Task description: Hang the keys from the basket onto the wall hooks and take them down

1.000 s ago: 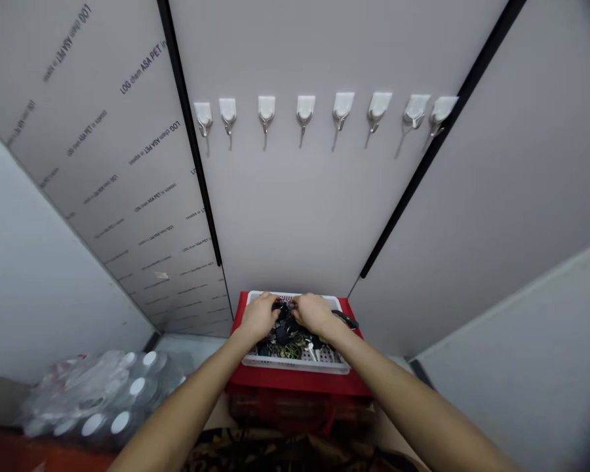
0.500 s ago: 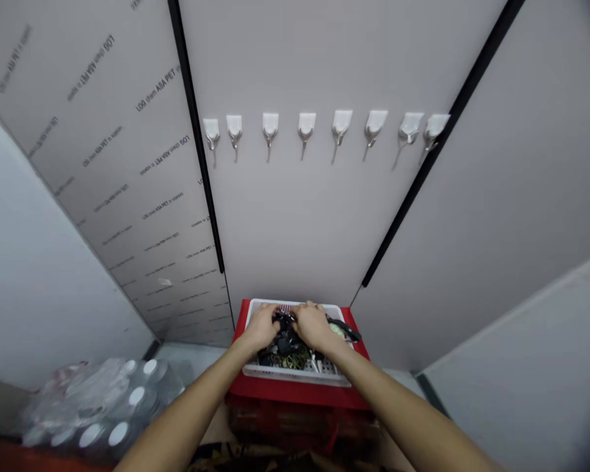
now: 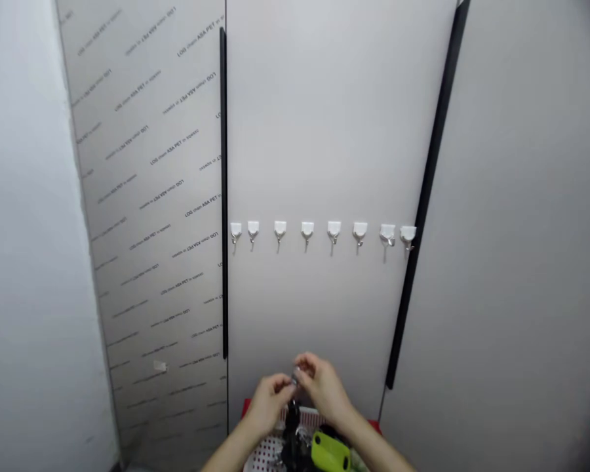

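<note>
My left hand (image 3: 271,401) and my right hand (image 3: 326,385) are raised above a white plastic basket (image 3: 263,455), fingertips close together. Between them they pinch a small shiny metal ring (image 3: 294,378), which looks like a key ring. A dark bundle (image 3: 292,419) hangs below it, probably keys; blur hides the detail. Under my hands, the basket holds a lime-green flat piece (image 3: 330,451) with a hole in it, and other dark and metallic items. The lower part of the basket is cut off by the frame.
White adhesive hooks (image 3: 307,229) run in a row across the pale cabinet door ahead. Long black handles (image 3: 224,196) flank this door on both sides. A red surface (image 3: 375,425) shows under the basket. The left panel (image 3: 142,262) carries printed lettering.
Both hands have risen out of the basket, bringing up the ring and dark bundle. The lime-green piece now shows. My view has tilted up, so hooks and basket sit lower in frame.
</note>
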A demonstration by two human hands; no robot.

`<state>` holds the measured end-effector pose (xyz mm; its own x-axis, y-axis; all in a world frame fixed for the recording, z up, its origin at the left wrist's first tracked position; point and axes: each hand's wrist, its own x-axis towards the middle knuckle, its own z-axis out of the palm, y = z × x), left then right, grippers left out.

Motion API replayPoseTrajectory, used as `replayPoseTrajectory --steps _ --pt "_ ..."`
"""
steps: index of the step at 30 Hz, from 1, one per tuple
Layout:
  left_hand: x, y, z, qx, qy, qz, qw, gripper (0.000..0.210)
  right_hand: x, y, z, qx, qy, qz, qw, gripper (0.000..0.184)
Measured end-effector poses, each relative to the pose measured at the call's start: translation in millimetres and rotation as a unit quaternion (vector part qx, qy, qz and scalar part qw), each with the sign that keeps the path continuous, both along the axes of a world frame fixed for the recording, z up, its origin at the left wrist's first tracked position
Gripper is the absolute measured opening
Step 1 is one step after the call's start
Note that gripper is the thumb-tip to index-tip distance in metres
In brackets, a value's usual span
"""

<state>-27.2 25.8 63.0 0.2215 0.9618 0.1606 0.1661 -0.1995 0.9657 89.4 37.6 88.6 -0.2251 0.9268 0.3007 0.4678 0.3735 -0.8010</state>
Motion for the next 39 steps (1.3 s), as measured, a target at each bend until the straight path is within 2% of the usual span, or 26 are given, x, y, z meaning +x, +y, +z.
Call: replayPoseTrajectory --steps 2,4,7,10,14,18,21,25,28,30,33,35,37,39 --pt "-3.9 7.8 28.8 0.008 -0.085 0.028 0.996 0.017 -8.7 10.0 27.9 0.024 0.086 0.007 0.996 0.011" --pt "-11.5 15.7 60.7 0.018 -0.15 0.055 0.987 0.017 -20.6 18.0 58.6 0.075 0.131 0.022 0.988 0.012" --pt "-29.4 27.8 105.1 0.058 -0.205 0.091 0.973 0.017 -43.9 26.8 100.9 0.141 0.105 0.042 0.983 0.014" --pt "-51.6 40.7 139.3 0.108 -0.228 0.123 0.96 0.017 -70.0 35.3 131.6 0.205 0.062 0.046 0.976 0.024" --pt "-78.4 56.9 169.3 0.132 -0.271 0.154 0.941 0.02 -101.0 46.6 157.6 0.272 0.012 0.051 0.961 0.033" --pt "-93.5 69.3 180.8 0.13 -0.293 0.186 0.929 0.018 -121.1 52.6 172.8 0.289 -0.064 0.028 0.955 0.035" --pt "-96.7 77.0 178.3 0.12 -0.294 0.203 0.926 0.018 -128.5 56.7 176.5 0.288 -0.114 0.017 0.951 0.034" --pt "-97.6 84.5 169.9 0.096 -0.264 0.213 0.936 0.018 -130.3 63.5 172.3 0.269 -0.158 0.024 0.95 0.031" --pt "-100.6 82.2 161.1 0.093 -0.248 0.238 0.935 0.013 -122.9 61.3 162.2 0.266 -0.153 0.032 0.951 0.035" --pt "-102.5 75.7 149.4 0.128 -0.216 0.279 0.927 0.011 -110.5 54.4 149.6 0.261 -0.137 0.031 0.955 0.036" --pt "-100.0 59.0 116.3 0.185 -0.159 0.329 0.912 0.02 -79.8 37.2 117.1 0.233 -0.138 0.052 0.961 0.033" --pt "-91.3 41.8 84.2 0.166 -0.123 0.32 0.925 0.023 -54.2 20.8 85.6 0.19 -0.167 0.082 0.964 0.03" --pt "-76.5 20.2 48.1 0.117 -0.054 0.269 0.954 0.022 -28.5 1.2 48.9 0.133 -0.208 0.115 0.962 0.027" --pt "-57.8 -2.1 12.9 0.069 0.052 0.17 0.982 0.02 -6.3 -17.9 11.5 0.083 -0.249 0.138 0.955 0.024"
